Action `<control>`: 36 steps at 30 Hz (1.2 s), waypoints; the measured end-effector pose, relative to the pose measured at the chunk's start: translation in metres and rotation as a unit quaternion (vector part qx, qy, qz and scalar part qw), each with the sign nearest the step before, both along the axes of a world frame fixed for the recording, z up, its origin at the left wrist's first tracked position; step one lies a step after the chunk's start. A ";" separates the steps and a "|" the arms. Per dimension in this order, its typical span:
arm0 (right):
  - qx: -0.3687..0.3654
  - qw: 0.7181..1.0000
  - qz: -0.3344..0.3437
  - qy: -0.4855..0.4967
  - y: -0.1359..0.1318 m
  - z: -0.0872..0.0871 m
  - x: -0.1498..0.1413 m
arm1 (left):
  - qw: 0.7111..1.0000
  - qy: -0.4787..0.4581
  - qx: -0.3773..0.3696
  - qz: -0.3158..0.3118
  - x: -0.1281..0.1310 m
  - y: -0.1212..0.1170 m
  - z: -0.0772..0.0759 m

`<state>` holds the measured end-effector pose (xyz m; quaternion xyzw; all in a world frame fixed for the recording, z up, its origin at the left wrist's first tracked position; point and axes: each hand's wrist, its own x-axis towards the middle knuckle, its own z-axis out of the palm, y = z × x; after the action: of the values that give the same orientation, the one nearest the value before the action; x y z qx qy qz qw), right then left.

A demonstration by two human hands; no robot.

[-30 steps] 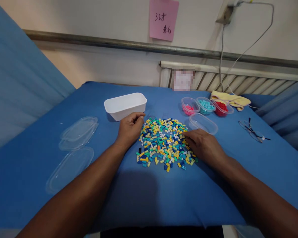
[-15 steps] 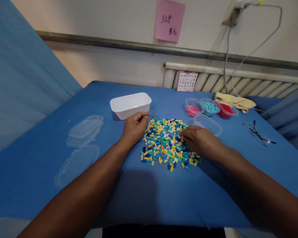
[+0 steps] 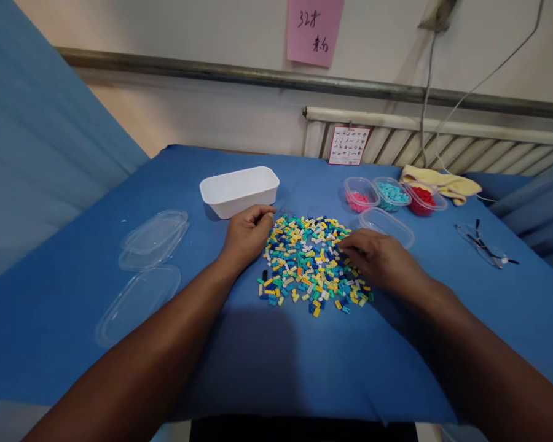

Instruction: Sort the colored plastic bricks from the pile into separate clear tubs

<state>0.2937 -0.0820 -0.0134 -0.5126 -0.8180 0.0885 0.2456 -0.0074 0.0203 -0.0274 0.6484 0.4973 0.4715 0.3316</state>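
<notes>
A spread pile of small building bricks (image 3: 304, 264) in yellow, blue, green and white lies on the blue cloth (image 3: 253, 368). At the pile's upper left edge rests my left hand (image 3: 249, 232), its fingers curled and closed; whether anything is between them is hidden. My right hand (image 3: 378, 255) is over the pile's right side, thumb and fingertips pinched together at the bricks. What that pinch holds, if anything, is too small to make out. Just beyond my left hand stands a white oblong tub (image 3: 239, 190).
Clear tubs of pink bricks (image 3: 360, 199), light blue bricks (image 3: 391, 193) and red bricks (image 3: 423, 199) stand at the back right. Near them are a clear empty tub (image 3: 396, 233), a yellow cloth (image 3: 442, 181) and eyeglasses (image 3: 483, 245). Clear lids (image 3: 141, 301) lie at left.
The whole view has shifted slightly, with the wall and table sitting a little higher. My right hand has moved slightly to the right; my left hand stays by the pile's edge.
</notes>
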 end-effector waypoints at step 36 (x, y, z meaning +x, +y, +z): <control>0.124 0.941 -0.266 0.168 -0.001 0.010 0.072 | 0.998 0.052 -0.018 0.010 -0.005 -0.007 0.015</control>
<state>0.3655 -0.0827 -0.0031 -0.6545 -0.6033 0.0026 0.4557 -0.0122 0.0138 -0.0122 0.6606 0.5291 0.4315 0.3121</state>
